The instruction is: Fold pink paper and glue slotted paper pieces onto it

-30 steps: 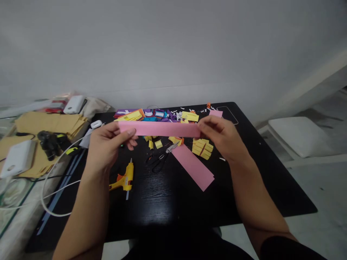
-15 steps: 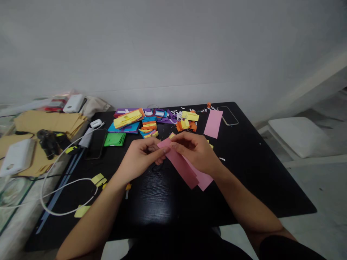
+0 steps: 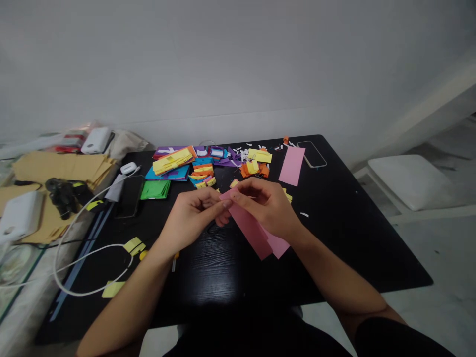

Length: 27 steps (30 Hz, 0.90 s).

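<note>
Two overlapping strips of pink paper [image 3: 250,232] hang at a slant above the black table, their lower ends slightly apart. My left hand [image 3: 199,210] pinches their upper left end between thumb and fingers. Right beside it, my right hand [image 3: 266,203] grips the same end, thumb on top, and covers part of the strips. Under my left fingers lies a dark looped object, mostly hidden, whose kind I cannot make out. Another pink paper sheet [image 3: 292,166] lies flat beyond my right hand.
Folded paper bundles in yellow [image 3: 174,161] and green [image 3: 155,189] lie at the back left. Orange and yellow scraps [image 3: 256,168] sit behind my hands. A phone [image 3: 129,197], a white cable [image 3: 55,263] and a black tool [image 3: 61,196] are at left; a clear phone case [image 3: 316,165] is at back right.
The two pink strips have drawn closer together, overlapping more at their lower ends. Both hands keep their pinch at the upper end. The view has shifted slightly.
</note>
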Tool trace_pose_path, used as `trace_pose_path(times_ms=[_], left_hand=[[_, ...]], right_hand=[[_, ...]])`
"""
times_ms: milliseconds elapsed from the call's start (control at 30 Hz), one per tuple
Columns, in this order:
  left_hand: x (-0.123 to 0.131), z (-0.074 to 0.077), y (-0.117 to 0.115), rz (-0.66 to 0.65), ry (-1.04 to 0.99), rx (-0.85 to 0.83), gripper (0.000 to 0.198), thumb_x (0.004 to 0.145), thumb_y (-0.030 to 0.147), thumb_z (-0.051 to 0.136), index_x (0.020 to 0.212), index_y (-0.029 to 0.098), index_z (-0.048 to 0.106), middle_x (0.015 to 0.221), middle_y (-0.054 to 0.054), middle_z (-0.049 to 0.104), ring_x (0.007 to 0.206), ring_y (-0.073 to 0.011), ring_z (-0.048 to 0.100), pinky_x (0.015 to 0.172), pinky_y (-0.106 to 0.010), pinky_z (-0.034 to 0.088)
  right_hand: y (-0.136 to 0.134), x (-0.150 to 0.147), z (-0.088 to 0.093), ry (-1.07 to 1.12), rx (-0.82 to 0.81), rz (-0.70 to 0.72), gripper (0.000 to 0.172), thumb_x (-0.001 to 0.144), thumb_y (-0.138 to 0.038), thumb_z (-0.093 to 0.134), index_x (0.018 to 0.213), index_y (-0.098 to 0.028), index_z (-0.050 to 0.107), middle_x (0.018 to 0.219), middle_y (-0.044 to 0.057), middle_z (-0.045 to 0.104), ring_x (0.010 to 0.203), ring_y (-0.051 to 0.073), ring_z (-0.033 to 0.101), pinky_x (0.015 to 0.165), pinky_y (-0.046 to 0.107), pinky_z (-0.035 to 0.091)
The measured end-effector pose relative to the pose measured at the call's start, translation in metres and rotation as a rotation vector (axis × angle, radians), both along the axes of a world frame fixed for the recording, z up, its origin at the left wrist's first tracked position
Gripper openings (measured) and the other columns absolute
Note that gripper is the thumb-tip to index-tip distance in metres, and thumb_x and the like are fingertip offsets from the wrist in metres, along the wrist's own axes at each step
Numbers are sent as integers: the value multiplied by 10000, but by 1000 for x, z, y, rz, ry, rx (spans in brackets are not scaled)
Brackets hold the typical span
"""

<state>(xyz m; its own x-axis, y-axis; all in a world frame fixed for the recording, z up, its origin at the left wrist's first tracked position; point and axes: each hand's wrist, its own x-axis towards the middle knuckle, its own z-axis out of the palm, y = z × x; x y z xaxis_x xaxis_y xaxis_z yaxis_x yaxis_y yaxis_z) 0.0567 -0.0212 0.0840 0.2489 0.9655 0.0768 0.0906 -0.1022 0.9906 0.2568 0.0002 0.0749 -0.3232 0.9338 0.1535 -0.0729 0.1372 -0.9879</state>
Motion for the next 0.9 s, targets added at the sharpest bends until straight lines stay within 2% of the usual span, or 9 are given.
trace_pose_path(times_ms=[100,200,333,400,467,667,767,900], left_hand=[[1,1,-1,-13,9,4,333,917,459,844,819,153,755,679,-32,779,583,-143,743,580,-227,632],[-4,1,-1,9,36,57,295,897,440,868,862,163,772,689,-23,786,595,-150,755,593,-234,641],[-16,0,2,81,86,331,270,854,333,922,1085,223,834,912,-33,856,785,-171,819,761,-265,682],[-20,-1,2,88,166,472,231,870,275,910,1093,256,852,975,-30,866,858,-172,825,840,-274,677],[-21,-3,2,83,233,548,163,886,256,895,1046,264,866,969,-27,868,847,-170,820,846,-280,671],[-19,-6,3,66,244,581,159,898,249,883,1055,256,863,952,-35,866,820,-174,814,811,-280,662],[-18,-6,4,57,231,604,191,886,235,893,1071,268,862,965,-28,865,831,-167,812,809,-272,656],[-18,-3,5,56,245,628,137,891,291,892,1025,263,873,913,-37,861,827,-190,817,807,-308,671]], right_hand=[[1,0,0,0,9,25,171,924,-385,824,932,-216,799,938,32,817,874,168,759,780,298,593],[2,1,1,13,-3,34,241,910,-460,838,934,-224,802,953,37,825,893,180,765,816,317,608],[2,3,2,34,-59,55,297,882,-512,860,935,-226,803,947,29,819,873,171,754,828,314,604],[1,3,3,35,-84,79,314,876,-525,862,937,-223,804,945,26,812,877,167,749,837,310,598],[1,3,4,31,-105,98,337,864,-544,866,937,-221,804,944,27,808,886,170,743,844,313,594],[1,5,5,-43,-98,146,312,818,-502,913,864,-207,822,797,1,739,719,138,636,658,274,512],[1,5,5,3,-119,161,286,814,-475,920,878,-210,836,824,7,768,737,138,654,674,274,510],[2,5,5,-9,-130,169,293,813,-482,918,868,-208,830,804,6,771,722,141,659,670,281,512]])
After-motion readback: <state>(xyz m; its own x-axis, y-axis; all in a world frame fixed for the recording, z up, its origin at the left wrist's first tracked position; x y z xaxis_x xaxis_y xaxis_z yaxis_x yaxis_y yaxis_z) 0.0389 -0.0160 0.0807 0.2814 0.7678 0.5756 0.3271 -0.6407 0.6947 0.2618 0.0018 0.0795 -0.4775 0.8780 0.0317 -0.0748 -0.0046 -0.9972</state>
